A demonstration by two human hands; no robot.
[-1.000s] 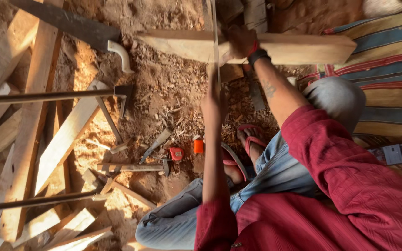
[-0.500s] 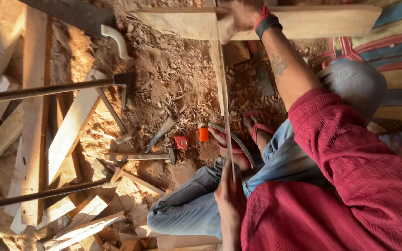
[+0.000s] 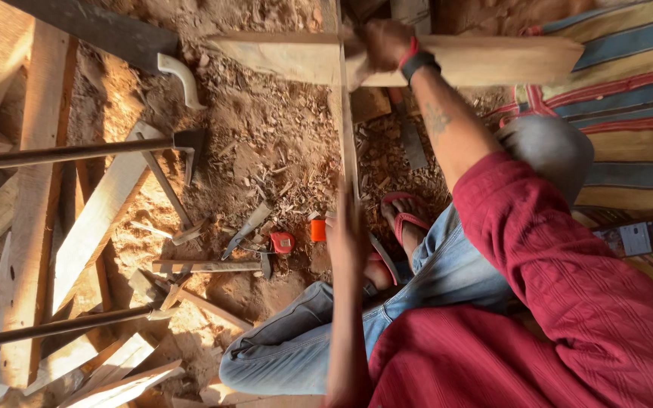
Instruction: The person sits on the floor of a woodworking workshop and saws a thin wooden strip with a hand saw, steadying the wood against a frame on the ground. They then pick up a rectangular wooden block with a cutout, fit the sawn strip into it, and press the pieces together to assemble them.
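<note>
Moved: vs half a sec ago, my view dropped a little; the plank [image 3: 478,59] sits lower in frame, and the left hand [image 3: 348,227] has come up along the saw blade [image 3: 348,136] from near my lap to approx mid-frame.
Right hand [image 3: 383,41]: clenched on the plank's near edge where the blade crosses it, pinning the wood. Dark wristband w/ red trim.
Left hand: blurred, at the blade's lower end; looks closed round the handle, but I can't tell for sure.
Plank: pale wood, lying crosswise at top of view, over the dirt floor [image 3: 266,136]; one end reaches the striped mat [image 3: 629,136] at right.
Blade: thin, runs straight up from left hand to the plank, standing on edge.
Meaning: hand shift along the blade reads as a sawing stroke under way; cut not through, I judge.
Around: red tape measure [image 3: 283,242] and small orange item [image 3: 318,230] on floor near my knee; hammer [image 3: 213,266] just left of them; axe head [image 3: 190,143] on long handle further left; offcuts along left edge.
</note>
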